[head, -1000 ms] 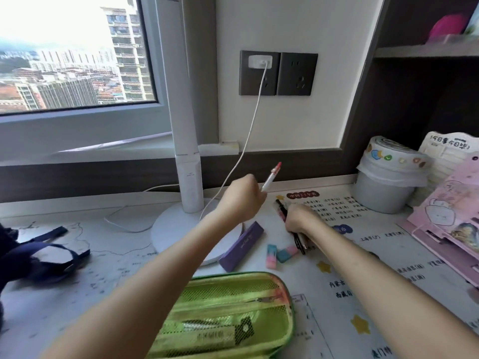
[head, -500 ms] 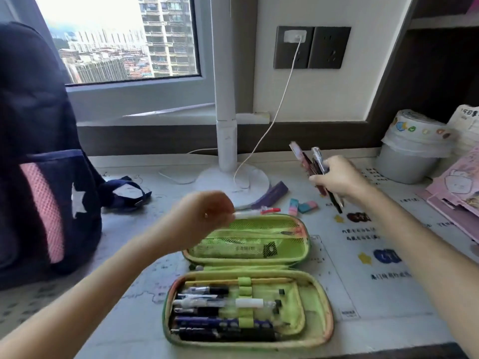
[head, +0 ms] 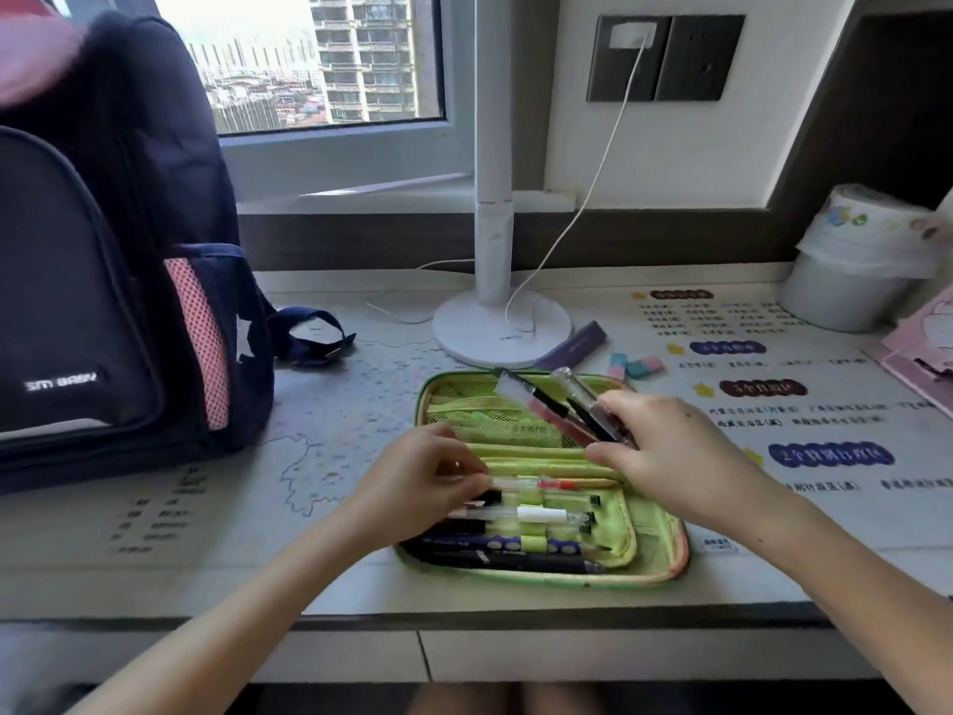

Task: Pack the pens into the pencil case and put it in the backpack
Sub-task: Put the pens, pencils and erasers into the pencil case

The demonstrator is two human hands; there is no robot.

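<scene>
Fingers [head: 466, 474] pinching red pen [head: 541, 483], case [head: 665, 554] open

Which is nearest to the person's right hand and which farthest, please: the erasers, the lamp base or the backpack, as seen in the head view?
From the right hand:
1. Erasers, just beyond it on the desk.
2. Lamp base, farther back, toward the left.
3. Backpack, far left, standing upright.

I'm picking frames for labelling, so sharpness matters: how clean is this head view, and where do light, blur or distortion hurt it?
Head view: daylight from the window blows out the sky, while the backpack reads as a dark mass; wide-angle bending curves the lamp pole and the desk edge; the pens in the right hand are slightly smeared; desk mat print is soft.
</scene>
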